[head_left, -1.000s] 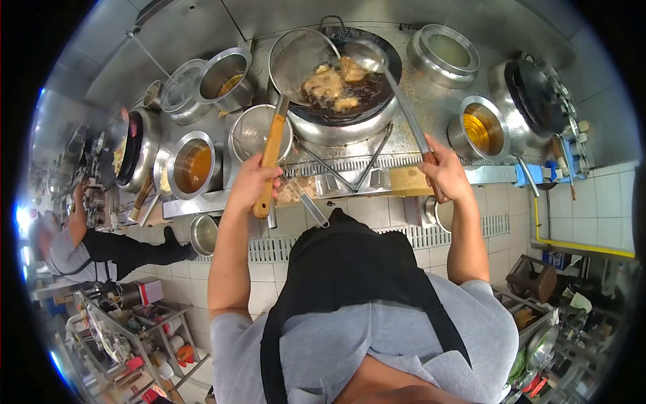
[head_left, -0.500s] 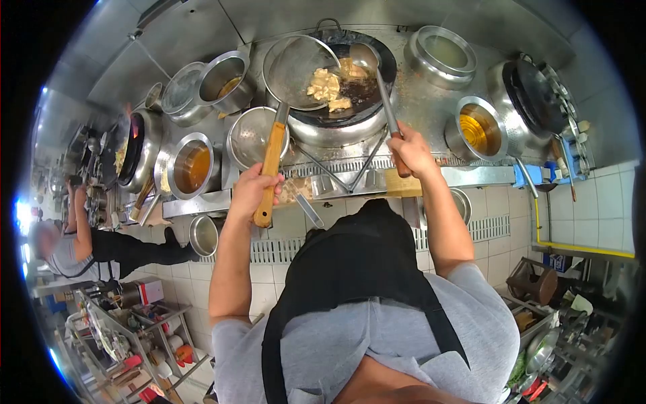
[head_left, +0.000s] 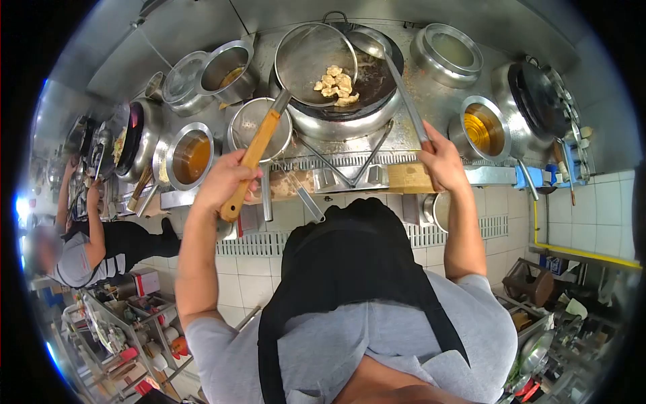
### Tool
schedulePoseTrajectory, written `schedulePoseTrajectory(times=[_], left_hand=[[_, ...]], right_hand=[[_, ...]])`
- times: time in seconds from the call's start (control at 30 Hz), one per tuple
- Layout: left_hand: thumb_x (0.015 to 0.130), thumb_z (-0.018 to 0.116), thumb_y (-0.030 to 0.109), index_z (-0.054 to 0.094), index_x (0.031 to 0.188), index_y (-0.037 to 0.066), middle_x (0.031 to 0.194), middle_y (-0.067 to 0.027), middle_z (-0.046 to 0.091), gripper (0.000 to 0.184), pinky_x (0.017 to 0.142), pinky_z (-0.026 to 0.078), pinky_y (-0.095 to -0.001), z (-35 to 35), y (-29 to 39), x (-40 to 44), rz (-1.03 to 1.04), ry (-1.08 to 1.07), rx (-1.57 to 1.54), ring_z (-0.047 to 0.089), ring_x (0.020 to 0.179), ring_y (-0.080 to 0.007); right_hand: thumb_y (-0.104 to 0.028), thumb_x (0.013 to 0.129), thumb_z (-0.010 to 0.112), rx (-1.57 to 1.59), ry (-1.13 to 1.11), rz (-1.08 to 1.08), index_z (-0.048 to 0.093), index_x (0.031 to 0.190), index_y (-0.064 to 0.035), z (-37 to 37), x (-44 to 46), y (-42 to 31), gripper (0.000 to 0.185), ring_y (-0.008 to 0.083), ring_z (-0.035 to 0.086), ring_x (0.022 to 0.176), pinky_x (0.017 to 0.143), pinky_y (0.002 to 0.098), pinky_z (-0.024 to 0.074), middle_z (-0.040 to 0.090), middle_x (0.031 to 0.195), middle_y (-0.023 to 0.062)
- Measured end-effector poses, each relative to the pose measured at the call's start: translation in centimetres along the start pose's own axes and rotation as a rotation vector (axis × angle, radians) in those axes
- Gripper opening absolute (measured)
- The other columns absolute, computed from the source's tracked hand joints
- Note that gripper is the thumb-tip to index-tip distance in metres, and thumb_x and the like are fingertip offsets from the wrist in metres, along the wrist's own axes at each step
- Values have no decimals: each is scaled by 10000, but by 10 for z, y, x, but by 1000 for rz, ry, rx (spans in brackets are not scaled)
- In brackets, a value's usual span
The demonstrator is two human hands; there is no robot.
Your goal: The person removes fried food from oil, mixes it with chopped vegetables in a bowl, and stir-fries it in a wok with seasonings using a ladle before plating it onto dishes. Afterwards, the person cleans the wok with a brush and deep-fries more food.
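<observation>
My left hand is wrapped round the wooden handle of a wire strainer. The strainer's round mesh is over the left part of a dark wok. Pale golden food pieces are clustered at the mesh's lower right; one overlaps the rim. Closed round a ladle's handle is my right hand. The ladle's bowl is at the far side of the wok, just right of the strainer's rim. Dark liquid shows in the wok.
Left of the wok are a colander, a pot of brown liquid and another pot. On the right stand a pot of yellow oil and a lidded pot. Another person works at far left.
My left hand has moved left and the strainer's mesh slightly up and right. My right hand and the ladle's handle have swung right. Food formerly beside the ladle now shows only at the strainer.
</observation>
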State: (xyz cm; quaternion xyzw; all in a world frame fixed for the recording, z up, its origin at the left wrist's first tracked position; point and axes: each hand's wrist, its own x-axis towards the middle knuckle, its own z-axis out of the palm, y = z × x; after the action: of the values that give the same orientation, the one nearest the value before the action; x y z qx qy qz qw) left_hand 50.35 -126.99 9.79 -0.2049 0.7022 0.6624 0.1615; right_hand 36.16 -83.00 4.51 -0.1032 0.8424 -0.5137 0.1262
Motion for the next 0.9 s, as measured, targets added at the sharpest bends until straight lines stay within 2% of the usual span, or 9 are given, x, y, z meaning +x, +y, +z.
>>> schedulePoseTrajectory(times=[0.07, 0.2, 0.37, 0.43, 0.53, 0.63, 0.73, 0.8, 0.9], left_hand=[[891, 636, 50, 578, 1238, -9, 859, -41, 644, 357, 496, 497, -259, -7, 19, -2, 9, -33, 128, 586, 610, -97], [864, 608, 70, 558, 1295, -10, 900, -28, 632, 441, 486, 493, -241, -10, 58, -5, -14, -57, 363, 581, 628, -87], [883, 617, 63, 582, 1196, -10, 910, -59, 643, 323, 480, 511, -263, -11, 74, 0, -53, -81, 286, 597, 627, -106], [880, 618, 63, 589, 1169, -13, 915, -69, 653, 300, 479, 514, -263, -15, 73, 4, -62, -109, 229, 600, 629, -109], [881, 618, 63, 594, 1140, -17, 917, -78, 662, 272, 479, 518, -261, -23, 46, 14, -66, -135, 69, 603, 632, -113], [884, 616, 59, 596, 1137, -19, 917, -84, 667, 265, 474, 517, -262, -12, 29, 12, -54, -146, -55, 605, 630, -118], [890, 620, 56, 588, 1133, -28, 889, -79, 653, 259, 472, 508, -282, 3, 33, 9, -51, -124, 39, 608, 622, -127], [892, 622, 54, 583, 1143, -33, 861, -72, 642, 268, 474, 502, -289, 6, 34, 8, -39, -118, 142, 605, 607, -128], [893, 622, 51, 577, 1176, -34, 822, -61, 625, 299, 476, 494, -294, 8, 41, 7, -20, -121, 287, 599, 582, -126]], right_hand=[[-20, 863, 619, 140, -35, 108, 401, 1556, 5, -18, -26, -8, 726, 86, 477, 562, 516, 275, 408, 488, 691, -11], [-10, 877, 623, 139, -98, 164, 367, 1553, 54, -29, -54, -6, 726, 82, 480, 524, 477, 266, 401, 494, 675, -8], [-22, 909, 600, 276, -148, 195, 268, 1593, 31, 10, -76, 8, 763, 116, 454, 405, 363, 284, 354, 511, 665, 18], [-34, 923, 598, 381, -199, 383, 228, 1603, 33, 27, -82, -28, 777, 130, 507, 453, 411, 287, 414, 534, 699, 30], [-42, 931, 601, 517, -179, 180, 201, 1613, 17, 63, -71, -5, 793, 142, 559, 518, 481, 297, 472, 554, 729, 39], [-43, 933, 608, 426, -196, 167, 231, 1616, -7, 55, -58, -4, 780, 141, 571, 552, 523, 301, 490, 562, 740, 40], [-57, 880, 634, 180, -88, 23, 337, 1573, 21, 41, -47, 7, 758, 136, 586, 648, 633, 296, 510, 616, 808, 59], [-62, 841, 642, 91, -69, 118, 375, 1549, 40, 33, -47, 1, 764, 133, 590, 725, 721, 277, 507, 661, 889, 79], [-57, 845, 640, 86, -56, 70, 364, 1557, 36, 25, -49, 8, 770, 130, 580, 705, 705, 277, 506, 663, 891, 77]])
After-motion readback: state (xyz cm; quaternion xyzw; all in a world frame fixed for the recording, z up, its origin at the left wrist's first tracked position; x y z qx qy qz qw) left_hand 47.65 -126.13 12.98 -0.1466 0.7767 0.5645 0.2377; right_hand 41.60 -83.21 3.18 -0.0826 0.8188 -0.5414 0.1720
